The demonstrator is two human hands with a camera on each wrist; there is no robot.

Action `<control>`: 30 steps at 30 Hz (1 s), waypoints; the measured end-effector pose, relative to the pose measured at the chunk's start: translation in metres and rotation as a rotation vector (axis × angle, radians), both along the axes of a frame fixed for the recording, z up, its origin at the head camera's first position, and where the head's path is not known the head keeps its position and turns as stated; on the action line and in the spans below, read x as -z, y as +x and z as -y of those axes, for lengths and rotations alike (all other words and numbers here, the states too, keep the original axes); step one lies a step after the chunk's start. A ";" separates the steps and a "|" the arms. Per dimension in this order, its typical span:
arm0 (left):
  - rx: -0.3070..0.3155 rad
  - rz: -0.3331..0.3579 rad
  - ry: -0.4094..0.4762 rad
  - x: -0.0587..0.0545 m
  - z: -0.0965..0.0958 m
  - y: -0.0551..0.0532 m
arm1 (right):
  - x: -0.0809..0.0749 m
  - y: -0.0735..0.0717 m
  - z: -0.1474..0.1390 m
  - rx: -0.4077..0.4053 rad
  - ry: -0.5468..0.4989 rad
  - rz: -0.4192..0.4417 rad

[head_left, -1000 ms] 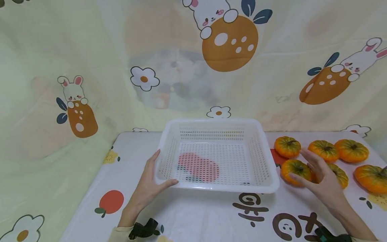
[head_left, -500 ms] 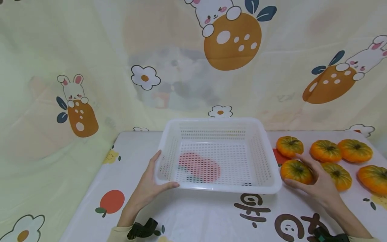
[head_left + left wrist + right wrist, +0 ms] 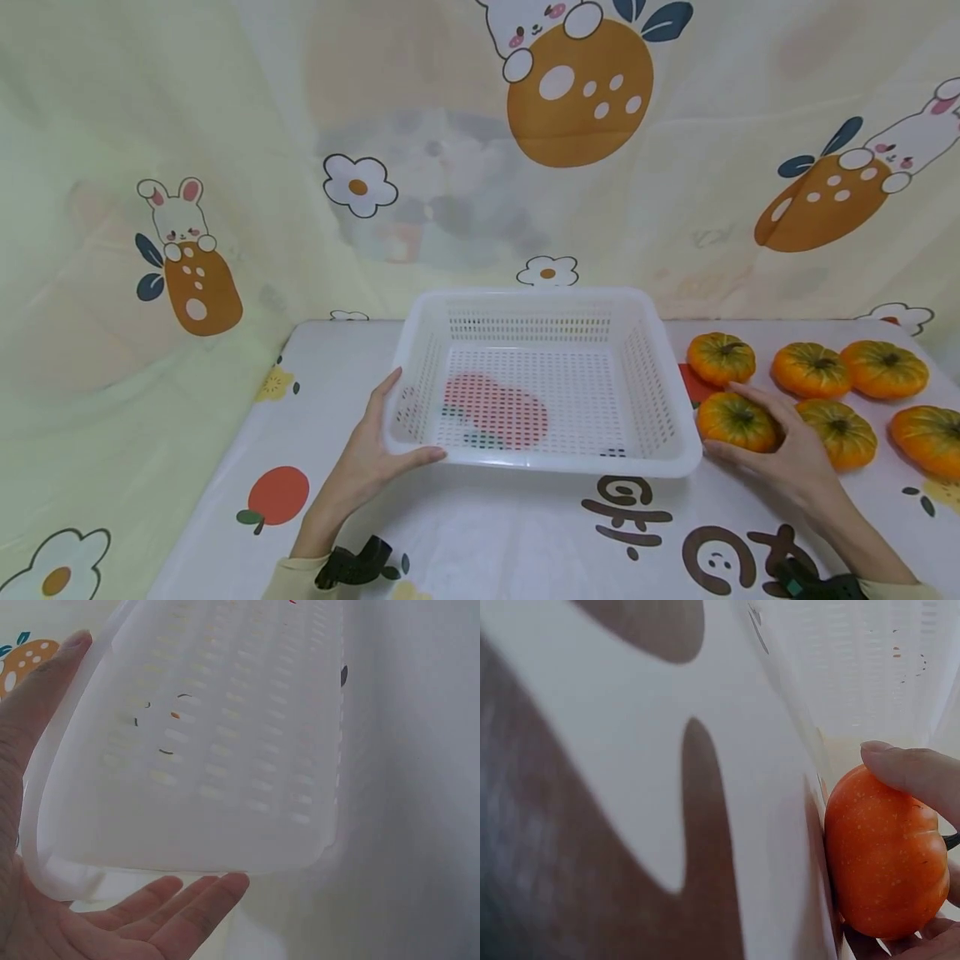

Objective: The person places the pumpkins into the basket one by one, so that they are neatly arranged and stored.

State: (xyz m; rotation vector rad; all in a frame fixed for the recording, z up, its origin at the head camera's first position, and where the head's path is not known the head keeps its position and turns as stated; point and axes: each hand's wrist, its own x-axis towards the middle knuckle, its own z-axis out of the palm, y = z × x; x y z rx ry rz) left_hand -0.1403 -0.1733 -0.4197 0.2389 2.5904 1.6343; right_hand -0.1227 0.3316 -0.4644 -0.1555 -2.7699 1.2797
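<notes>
A white perforated plastic basket [image 3: 547, 464] stands on the table. My left hand [image 3: 369, 454] grips its front left corner, the thumb over the rim and the fingers along the outer side; the left wrist view shows several fingertips against the basket wall [image 3: 180, 832]. Right of the basket, my right hand [image 3: 797, 457] holds a small orange pumpkin [image 3: 737, 422] between thumb and fingers. In the right wrist view the pumpkin [image 3: 881, 855] lies against the white tablecloth, its dark stem facing the palm, with the thumb on one side and fingers partly hidden behind it.
Several other pumpkins sit at the right: one behind the held pumpkin [image 3: 722, 358], one beside my right hand [image 3: 842, 435], others farther right [image 3: 885, 369]. A printed tablecloth [image 3: 495, 533] covers the table. A curtain with rabbit prints [image 3: 442, 100] hangs behind it.
My right hand has moved down and left to the pumpkin nearest the basket, and its thumb and fingers have come round it. The left hand has stayed on the basket.
</notes>
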 end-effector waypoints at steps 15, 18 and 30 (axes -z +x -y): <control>-0.025 0.023 -0.036 -0.002 -0.001 -0.001 | -0.003 -0.003 0.001 0.022 0.042 0.033; -0.021 0.025 -0.043 -0.003 -0.002 -0.001 | -0.003 -0.003 0.000 0.021 0.047 0.041; -0.008 0.033 -0.020 -0.003 -0.001 -0.001 | -0.006 -0.004 -0.002 0.019 0.042 0.080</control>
